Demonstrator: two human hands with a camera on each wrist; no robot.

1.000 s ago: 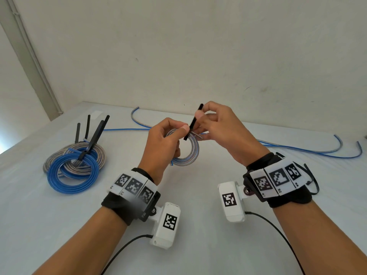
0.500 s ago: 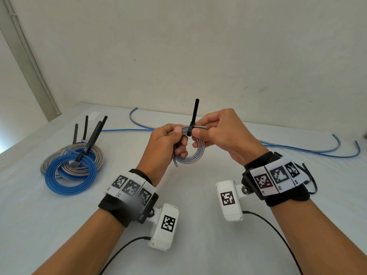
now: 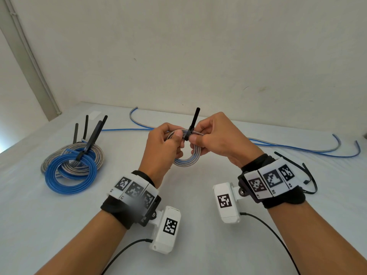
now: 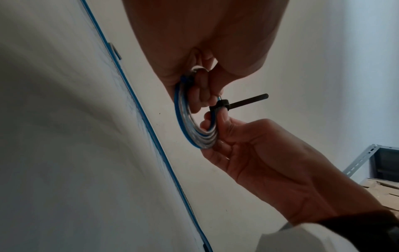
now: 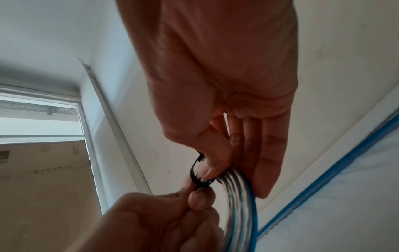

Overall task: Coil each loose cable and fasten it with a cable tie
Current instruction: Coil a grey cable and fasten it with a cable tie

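Observation:
A small coil of grey and blue cable (image 3: 188, 158) hangs above the table between both hands. A black cable tie (image 3: 193, 122) is looped round its top, with the tail pointing up. My left hand (image 3: 177, 136) grips the coil just left of the tie's head. My right hand (image 3: 195, 138) pinches the tie's loop against the coil. The left wrist view shows the coil (image 4: 194, 134) edge-on and the tie (image 4: 244, 102) sticking out sideways. In the right wrist view, the right thumb presses the tie (image 5: 195, 172) onto the coil (image 5: 239, 204).
Several tied coils (image 3: 71, 165), blue and grey, lie at the left with black tie tails standing up. A loose blue and grey cable (image 3: 297, 147) runs along the back of the white table (image 3: 198, 245). Spare black ties (image 3: 310, 179) lie under my right wrist.
A second ago the tie was held slanted in front of the coil. It now sits looped round the coil with its tail upright, and both hands have closed in on it.

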